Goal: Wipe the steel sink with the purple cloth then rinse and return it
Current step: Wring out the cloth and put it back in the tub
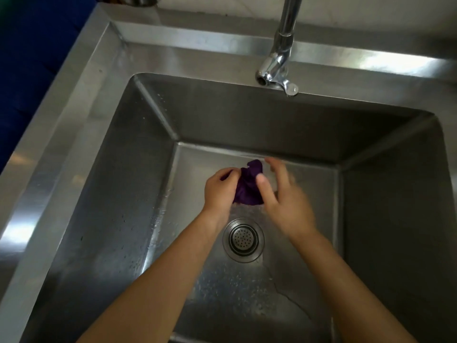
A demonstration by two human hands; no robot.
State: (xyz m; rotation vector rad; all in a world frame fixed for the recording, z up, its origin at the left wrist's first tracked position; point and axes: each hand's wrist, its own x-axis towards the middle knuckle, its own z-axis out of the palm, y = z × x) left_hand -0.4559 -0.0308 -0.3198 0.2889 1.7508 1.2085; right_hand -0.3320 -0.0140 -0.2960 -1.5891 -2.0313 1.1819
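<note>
A bunched purple cloth point(248, 184) hangs low inside the deep steel sink point(118, 169), just beyond the round drain strainer point(243, 240). My left hand point(218, 188) is closed on the cloth's left side. My right hand point(284, 196) is blurred, with its fingers spread; its thumb touches the cloth's right side. Whether that hand grips the cloth is unclear. Water droplets and a wet film lie on the sink floor around the drain.
A chrome tap point(278, 70) reaches over the sink's back edge, its spout above the basin; I see no clear stream from it. A wide steel rim point(74, 100) frames the basin. A dark blue surface point(32, 60) lies beyond the left rim.
</note>
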